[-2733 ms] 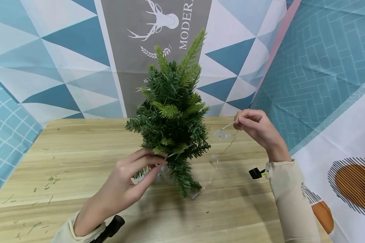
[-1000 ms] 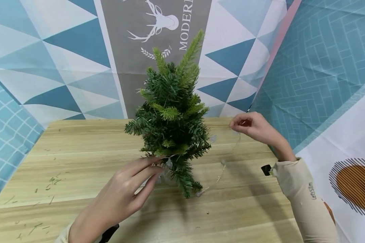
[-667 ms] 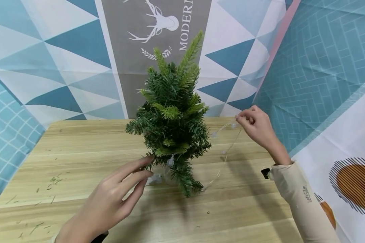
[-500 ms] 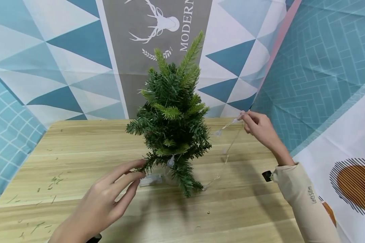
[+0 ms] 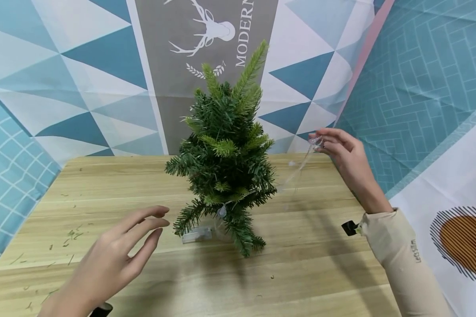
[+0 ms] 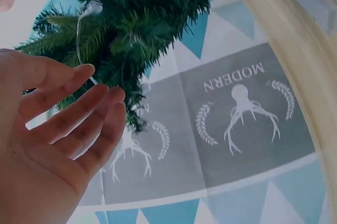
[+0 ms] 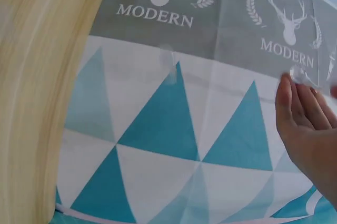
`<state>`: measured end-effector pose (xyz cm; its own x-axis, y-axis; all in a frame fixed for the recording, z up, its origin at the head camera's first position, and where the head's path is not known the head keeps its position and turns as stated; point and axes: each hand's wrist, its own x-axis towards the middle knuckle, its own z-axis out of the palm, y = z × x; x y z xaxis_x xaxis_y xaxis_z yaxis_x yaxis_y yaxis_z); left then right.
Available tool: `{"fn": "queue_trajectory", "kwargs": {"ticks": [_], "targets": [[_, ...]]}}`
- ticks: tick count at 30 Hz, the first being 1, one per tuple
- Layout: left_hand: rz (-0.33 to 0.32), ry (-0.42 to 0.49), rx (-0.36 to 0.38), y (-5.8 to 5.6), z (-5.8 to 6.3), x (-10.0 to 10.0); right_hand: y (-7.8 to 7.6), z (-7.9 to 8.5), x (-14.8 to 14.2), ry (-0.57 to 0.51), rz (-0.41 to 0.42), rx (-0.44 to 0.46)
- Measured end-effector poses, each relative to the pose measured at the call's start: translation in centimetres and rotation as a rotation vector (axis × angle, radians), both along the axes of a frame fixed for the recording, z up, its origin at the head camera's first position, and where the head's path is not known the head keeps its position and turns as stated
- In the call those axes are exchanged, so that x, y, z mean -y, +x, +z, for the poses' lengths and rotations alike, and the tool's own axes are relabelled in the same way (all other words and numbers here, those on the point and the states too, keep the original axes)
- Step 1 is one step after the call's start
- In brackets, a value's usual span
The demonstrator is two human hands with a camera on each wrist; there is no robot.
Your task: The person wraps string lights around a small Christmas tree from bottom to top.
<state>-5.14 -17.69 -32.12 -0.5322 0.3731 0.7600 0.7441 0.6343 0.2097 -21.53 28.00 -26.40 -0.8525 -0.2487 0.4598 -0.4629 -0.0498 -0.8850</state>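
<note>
A small artificial Christmas tree point(image 5: 226, 149) stands upright in the middle of the table. A thin string of lights point(image 5: 221, 211) crosses its lower front branches, one clear bulb hanging there. From the tree's right side the strand runs up to my right hand point(image 5: 351, 165), which pinches it with a clear bulb at the fingertips; that bulb point(image 7: 298, 74) shows in the right wrist view too. My left hand point(image 5: 115, 251) hovers left of the tree, fingers loosely bent and holding nothing. At the tree's foot lies a clear box point(image 5: 197, 234), partly behind branches.
Fallen green needles point(image 5: 73, 234) are scattered over the left of the wooden table point(image 5: 115, 185). Patterned cloth point(image 5: 297, 35) hangs close behind the table, and blue cloth point(image 5: 424, 88) borders the right.
My left hand has let go near the low branches and drawn back left. My right hand has shifted along the strand and risen, pulling the drooping loop up off the table.
</note>
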Motion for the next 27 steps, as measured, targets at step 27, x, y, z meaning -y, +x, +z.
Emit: {"fn": "queue_trajectory", "kwargs": {"ticks": [27], "targets": [[-0.011,-0.111,0.031,-9.1,8.1,3.1,-3.5,6.6,2.9,0.067,-0.131,-0.091]]}}
